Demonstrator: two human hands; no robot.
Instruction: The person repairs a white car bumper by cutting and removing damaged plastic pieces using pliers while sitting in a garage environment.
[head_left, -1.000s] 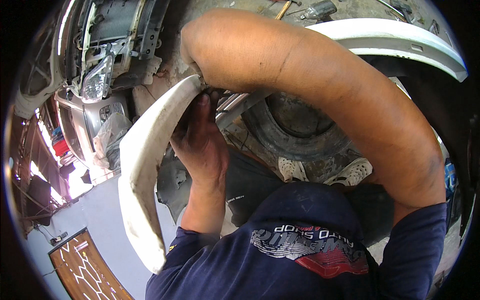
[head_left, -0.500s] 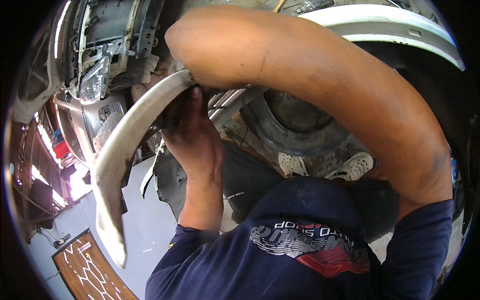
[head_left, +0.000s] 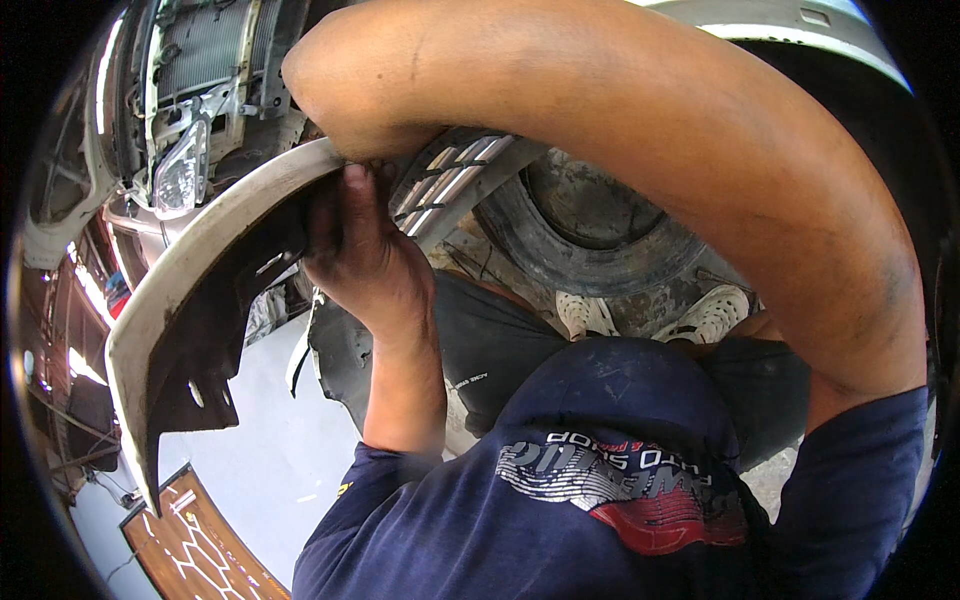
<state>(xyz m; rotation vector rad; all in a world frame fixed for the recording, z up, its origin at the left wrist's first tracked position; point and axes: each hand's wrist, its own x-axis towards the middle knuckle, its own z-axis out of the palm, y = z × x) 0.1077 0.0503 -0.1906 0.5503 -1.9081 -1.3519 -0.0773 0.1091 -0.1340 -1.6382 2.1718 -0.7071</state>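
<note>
A curved car bumper piece (head_left: 215, 225), off-white outside and black inside with slots and a tab, arcs down on the left. My left hand (head_left: 365, 265) is closed on its upper inner edge, thumb showing. My right arm crosses the top of the view. Its bent wrist end, where my right hand (head_left: 325, 85) begins, lies just above that edge, and the fingers are hidden. Dark slats (head_left: 455, 180) show beyond my left hand. A white curved part (head_left: 790, 18) runs along the top right. My arm hides whether it joins the bumper.
A worn tyre (head_left: 590, 265) lies on the floor beyond my shoes (head_left: 705, 315). At the far left stand car front-end parts with a radiator (head_left: 210, 50) and a headlight (head_left: 183, 170). A pale grey surface (head_left: 275, 400) and a brown patterned panel (head_left: 205, 540) are at the lower left.
The bumper piece has swung left and turned, showing more of its black inside. Both hands have shifted slightly left with it. The white part at top right has moved up, partly out of view.
</note>
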